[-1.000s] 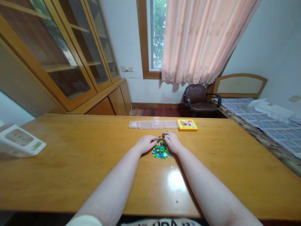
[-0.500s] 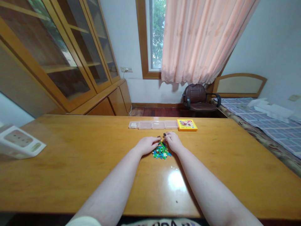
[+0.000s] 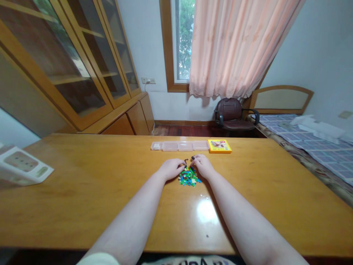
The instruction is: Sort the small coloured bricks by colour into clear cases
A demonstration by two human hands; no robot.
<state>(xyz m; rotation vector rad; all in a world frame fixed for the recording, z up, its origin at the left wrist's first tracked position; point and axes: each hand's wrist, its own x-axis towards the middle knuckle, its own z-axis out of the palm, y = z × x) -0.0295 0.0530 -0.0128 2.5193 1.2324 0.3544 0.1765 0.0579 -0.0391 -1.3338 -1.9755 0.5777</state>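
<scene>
A small heap of tiny green, blue and yellow plastic pieces (image 3: 188, 178) lies on the wooden table (image 3: 82, 176). My left hand (image 3: 171, 168) rests palm down at the heap's left side, fingers curled with the tips at its far edge. At the right side of the heap sits my right hand (image 3: 203, 165), its fingers also bent inward over the pieces. The fingertips of both hands nearly meet above the heap. Whether either hand pinches a piece is too small to tell.
Beyond the hands lies a clear plastic tray (image 3: 179, 146) with several compartments, and a yellow box (image 3: 219, 146) beside it. A white box (image 3: 23, 166) sits at the table's left edge. A brown chair (image 3: 233, 115), a bed (image 3: 317, 147) and glass-door cabinets (image 3: 68, 62) stand behind.
Both hands stayed at the heap; the fingertips shifted slightly and drew a little apart. The view hardly moved.
</scene>
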